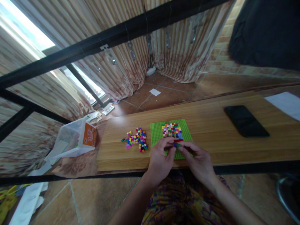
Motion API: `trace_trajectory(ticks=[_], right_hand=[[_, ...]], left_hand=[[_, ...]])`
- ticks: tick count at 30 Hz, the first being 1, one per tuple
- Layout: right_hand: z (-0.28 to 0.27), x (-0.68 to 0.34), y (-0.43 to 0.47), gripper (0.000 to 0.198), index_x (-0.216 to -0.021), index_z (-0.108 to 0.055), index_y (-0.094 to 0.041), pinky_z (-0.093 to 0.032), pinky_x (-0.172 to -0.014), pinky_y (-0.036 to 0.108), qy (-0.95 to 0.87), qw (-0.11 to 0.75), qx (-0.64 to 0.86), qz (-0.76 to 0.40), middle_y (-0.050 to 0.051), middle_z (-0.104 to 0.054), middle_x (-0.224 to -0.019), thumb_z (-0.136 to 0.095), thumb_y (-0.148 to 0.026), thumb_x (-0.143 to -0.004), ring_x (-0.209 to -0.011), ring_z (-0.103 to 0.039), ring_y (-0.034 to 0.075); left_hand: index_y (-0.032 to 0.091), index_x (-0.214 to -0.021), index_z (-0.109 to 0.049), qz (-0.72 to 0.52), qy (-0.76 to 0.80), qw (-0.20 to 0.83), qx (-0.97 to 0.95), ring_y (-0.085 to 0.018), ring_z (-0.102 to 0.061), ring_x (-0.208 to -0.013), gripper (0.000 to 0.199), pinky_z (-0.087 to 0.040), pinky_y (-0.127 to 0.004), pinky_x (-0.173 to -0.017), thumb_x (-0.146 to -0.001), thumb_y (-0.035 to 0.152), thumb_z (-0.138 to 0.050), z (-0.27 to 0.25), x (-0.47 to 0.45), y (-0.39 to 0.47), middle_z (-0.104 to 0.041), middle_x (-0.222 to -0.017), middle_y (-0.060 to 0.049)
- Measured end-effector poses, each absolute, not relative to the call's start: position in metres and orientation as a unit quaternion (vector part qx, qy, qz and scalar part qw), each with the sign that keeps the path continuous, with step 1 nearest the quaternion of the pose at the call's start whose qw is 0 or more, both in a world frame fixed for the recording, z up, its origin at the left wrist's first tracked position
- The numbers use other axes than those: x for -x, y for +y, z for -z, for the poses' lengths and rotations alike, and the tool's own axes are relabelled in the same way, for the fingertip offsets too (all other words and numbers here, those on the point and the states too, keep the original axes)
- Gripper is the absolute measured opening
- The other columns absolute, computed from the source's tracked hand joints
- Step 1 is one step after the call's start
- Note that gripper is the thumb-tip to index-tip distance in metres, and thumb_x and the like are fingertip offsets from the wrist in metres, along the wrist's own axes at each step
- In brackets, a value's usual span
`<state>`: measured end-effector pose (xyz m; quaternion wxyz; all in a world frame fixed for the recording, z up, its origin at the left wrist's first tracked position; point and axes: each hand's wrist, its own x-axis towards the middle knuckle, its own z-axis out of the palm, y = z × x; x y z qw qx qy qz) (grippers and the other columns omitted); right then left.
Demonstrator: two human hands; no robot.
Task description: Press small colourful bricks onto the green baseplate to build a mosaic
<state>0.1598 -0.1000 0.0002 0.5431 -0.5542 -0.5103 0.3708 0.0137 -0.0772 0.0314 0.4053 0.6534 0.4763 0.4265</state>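
Both hands meet over the near half of a green studded baseplate [155, 130]. My left hand [161, 156] pinches small toy bricks [176, 145], blue or purple and green, between thumb and fingers. From the other side, my right hand [198, 157] closes on the same small bricks. Just beyond the fingertips lies a red brick strip [178, 140]. A block of many-coloured bricks [171, 128] covers the plate's upper middle, with light blue pieces at its near right corner. My fingers hide part of the plate and the exact grip.
Loose coloured bricks [138, 137] lie in a heap left of the plate on the wooden table [211, 125]. A black phone [246, 120] and white paper [286, 104] lie to the right. At the left end stands a clear plastic box [70, 137]. A dark metal bar [93, 43] crosses above.
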Motion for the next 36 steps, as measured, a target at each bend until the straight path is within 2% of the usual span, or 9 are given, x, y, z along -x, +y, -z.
trace_trajectory(ticks=[6,20,36], right_hand=[[0.011,-0.175,-0.097,0.02,-0.094,-0.075,-0.025,-0.054,-0.073,0.031,-0.522,0.524,0.608,-0.29,0.004,-0.073,-0.092,-0.066,-0.041,-0.087,-0.081,-0.067,0.019],[0.01,-0.193,-0.069,0.026,-0.096,-0.073,-0.021,-0.054,-0.079,0.037,-0.617,0.453,0.632,-0.124,0.007,-0.074,-0.091,-0.057,-0.041,-0.093,-0.085,-0.068,0.022],[0.008,-0.194,-0.064,0.026,-0.094,-0.072,-0.019,-0.053,-0.079,0.036,-0.672,0.418,0.609,-0.05,0.007,-0.073,-0.089,-0.056,-0.038,-0.095,-0.084,-0.068,0.022]], left_hand=[[0.02,-0.1,-0.067,-0.41,0.529,0.372,-0.643,-0.017,-0.069,-0.091,0.019,-0.057,-0.03,-0.083,-0.087,0.011,-0.057,-0.017,0.0,-0.076,-0.072,-0.1,-0.006],[0.017,-0.103,-0.067,-0.38,0.524,0.383,-0.659,-0.016,-0.068,-0.086,0.018,-0.056,-0.027,-0.079,-0.089,0.014,-0.055,0.003,0.008,-0.078,-0.071,-0.094,-0.007],[0.015,-0.101,-0.067,-0.37,0.523,0.393,-0.659,-0.015,-0.067,-0.085,0.017,-0.055,-0.026,-0.078,-0.089,0.015,-0.055,0.008,0.011,-0.081,-0.07,-0.094,-0.007]])
